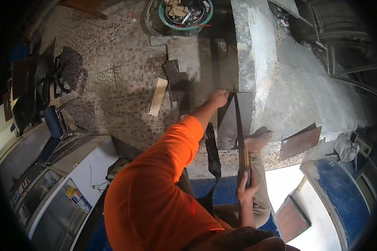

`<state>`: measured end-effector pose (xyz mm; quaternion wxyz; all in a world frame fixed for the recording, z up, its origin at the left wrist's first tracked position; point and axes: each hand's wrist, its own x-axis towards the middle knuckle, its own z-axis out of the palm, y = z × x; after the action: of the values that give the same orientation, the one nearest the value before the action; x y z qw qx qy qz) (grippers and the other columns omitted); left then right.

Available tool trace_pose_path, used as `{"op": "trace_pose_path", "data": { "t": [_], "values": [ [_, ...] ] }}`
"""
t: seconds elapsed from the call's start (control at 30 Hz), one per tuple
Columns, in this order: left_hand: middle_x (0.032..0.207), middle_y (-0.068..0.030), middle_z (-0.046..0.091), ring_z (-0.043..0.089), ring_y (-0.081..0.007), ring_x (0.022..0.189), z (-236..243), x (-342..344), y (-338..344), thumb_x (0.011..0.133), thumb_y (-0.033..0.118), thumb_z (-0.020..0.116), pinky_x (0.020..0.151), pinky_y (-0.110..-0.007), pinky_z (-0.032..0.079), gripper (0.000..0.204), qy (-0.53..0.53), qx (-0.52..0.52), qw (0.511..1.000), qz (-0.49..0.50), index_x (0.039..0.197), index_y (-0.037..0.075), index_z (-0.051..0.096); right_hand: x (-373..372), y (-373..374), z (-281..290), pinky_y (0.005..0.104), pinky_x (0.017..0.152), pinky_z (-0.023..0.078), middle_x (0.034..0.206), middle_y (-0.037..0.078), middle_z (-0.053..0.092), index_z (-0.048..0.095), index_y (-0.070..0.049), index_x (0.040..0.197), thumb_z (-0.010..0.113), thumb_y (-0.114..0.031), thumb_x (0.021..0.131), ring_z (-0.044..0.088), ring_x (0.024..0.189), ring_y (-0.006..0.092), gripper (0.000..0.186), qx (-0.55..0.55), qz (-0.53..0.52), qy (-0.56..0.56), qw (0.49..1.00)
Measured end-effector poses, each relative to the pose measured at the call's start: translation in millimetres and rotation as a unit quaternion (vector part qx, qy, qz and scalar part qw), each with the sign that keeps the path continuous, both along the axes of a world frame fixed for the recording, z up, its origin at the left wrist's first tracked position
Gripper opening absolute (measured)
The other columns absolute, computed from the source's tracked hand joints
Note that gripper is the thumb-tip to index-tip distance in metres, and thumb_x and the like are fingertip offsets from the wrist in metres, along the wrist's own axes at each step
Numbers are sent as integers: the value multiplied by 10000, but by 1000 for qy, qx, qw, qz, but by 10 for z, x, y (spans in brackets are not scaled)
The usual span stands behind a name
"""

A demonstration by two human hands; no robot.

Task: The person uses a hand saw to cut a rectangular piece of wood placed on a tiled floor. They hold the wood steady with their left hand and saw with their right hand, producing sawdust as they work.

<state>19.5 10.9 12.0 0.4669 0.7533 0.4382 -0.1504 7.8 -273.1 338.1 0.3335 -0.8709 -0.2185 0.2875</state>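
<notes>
Right hand (247, 193) wraps a saw (239, 124); left hand (218, 98), fingers curled, grips a board (227, 133). The saw slipping could gash the foot (257, 142).

You wear a bright orange top (151, 184), smooth over the shoulder and gathered into creases near the elbow. Its left sleeve (178, 144) ends on the forearm, so the wrist and left hand (218, 98) are bare. Your right hand (248, 191) and forearm are bare too. Your trousers (261, 180) are khaki and loosely wrinkled, above a bare foot (256, 143).
</notes>
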Motion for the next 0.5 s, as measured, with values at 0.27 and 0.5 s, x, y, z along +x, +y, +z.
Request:
{"op": "trace_pose_path", "data": {
  "t": [0.27,0.5],
  "values": [
    [1238,-237,683,639,-424,1179,18,157,52,1023,306,521,1005,-489,523,402,46,-15,999,-13,1269,26,671,631,1107,-1180,362,893,537,1111,291,720,594,141,1308,605,-211,1028,715,1028,290,450,40,-14,-28,999],
    [1331,-198,655,608,-391,1247,363,112,-62,1026,383,527,1058,-459,491,451,52,-61,996,37,1296,51,672,-73,-96,86,367,919,534,1148,236,721,608,128,1299,583,-206,1043,693,1071,249,421,21,-64,13,998]
  ]
}}
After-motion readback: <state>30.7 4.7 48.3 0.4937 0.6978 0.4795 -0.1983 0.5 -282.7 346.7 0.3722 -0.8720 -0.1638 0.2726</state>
